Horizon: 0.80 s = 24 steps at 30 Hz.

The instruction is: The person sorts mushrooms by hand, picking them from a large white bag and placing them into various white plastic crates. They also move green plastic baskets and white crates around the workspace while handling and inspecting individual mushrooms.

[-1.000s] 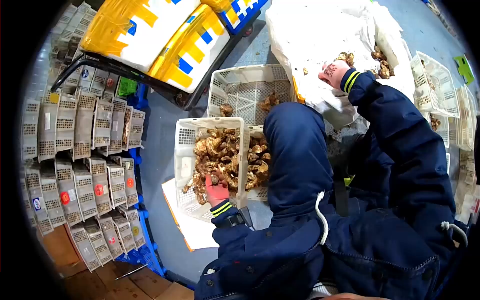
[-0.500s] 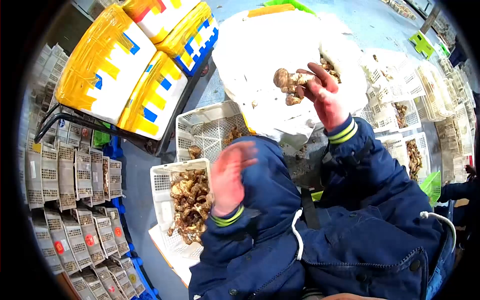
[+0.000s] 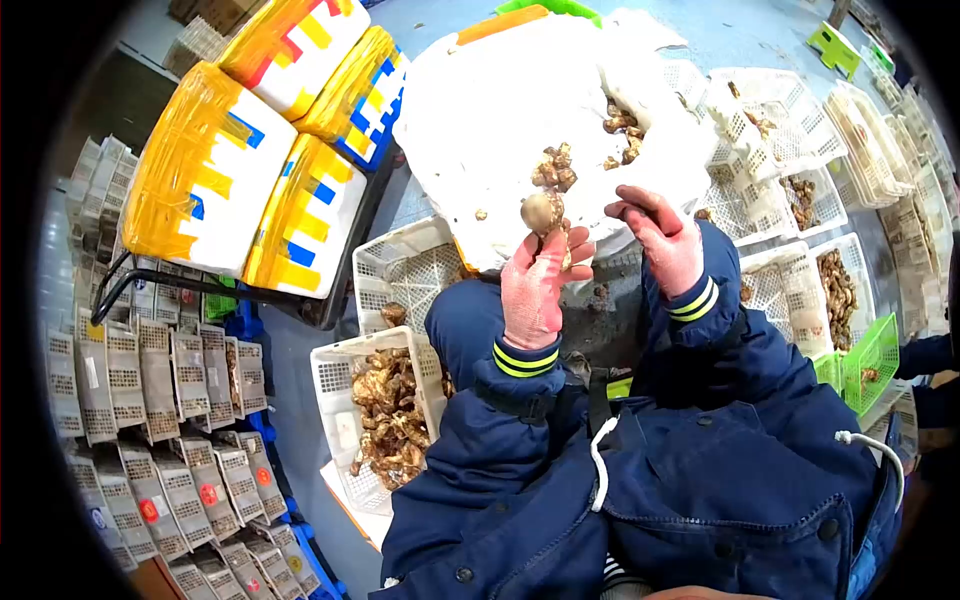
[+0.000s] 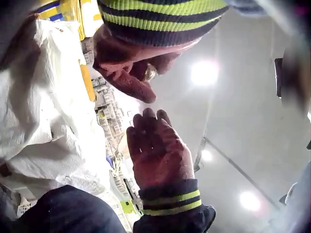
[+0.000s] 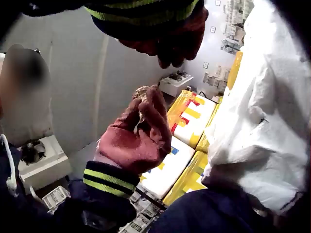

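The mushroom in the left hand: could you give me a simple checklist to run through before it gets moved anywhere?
1. Mushroom held: ok; the left hand grips it, with its round cap showing.
2. Right hand free to help: ok; it is open and holds nothing.
3. Whole mushroom inspected: cannot tell; the left hand hides part of it.
4. Space in the basket beside the left knee: ok; bare wall shows next to its heap of mushrooms.
5. White sheet cleared: not ok; loose mushrooms lie on it.
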### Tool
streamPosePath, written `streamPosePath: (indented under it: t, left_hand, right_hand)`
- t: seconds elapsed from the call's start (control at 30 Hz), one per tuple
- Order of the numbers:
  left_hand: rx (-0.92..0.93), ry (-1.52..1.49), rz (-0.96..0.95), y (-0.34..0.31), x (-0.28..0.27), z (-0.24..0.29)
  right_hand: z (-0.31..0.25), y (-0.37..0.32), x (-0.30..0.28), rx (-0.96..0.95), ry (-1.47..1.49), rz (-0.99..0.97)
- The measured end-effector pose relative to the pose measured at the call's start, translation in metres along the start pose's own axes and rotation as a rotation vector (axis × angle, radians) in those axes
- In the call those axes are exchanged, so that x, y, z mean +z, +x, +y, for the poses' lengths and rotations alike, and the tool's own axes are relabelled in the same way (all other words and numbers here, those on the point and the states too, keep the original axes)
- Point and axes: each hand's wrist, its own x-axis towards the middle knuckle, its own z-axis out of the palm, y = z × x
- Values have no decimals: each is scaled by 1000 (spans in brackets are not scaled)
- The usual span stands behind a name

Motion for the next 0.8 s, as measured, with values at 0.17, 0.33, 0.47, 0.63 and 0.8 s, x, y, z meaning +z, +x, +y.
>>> streamPosePath:
  t: [0.17,0.33,0.47,0.63,0.8]
  left_hand:
    - [53,138,25,1,4,-5]
    - [172,195,88,8,3,-18]
    - [308,404,124,11,13,-29]
    - [337,672,20,-2,33,-37]
    - [-63,400,6,-11,9,-33]
  right_hand:
    - [10,1,-4,79,136,-77]
    - [12,1,-4,163,234,-126]
    - [27,2,10,244,521,-242]
    - [39,8,0,375,988,-255]
    - [53,20,-12,321,1092,-223]
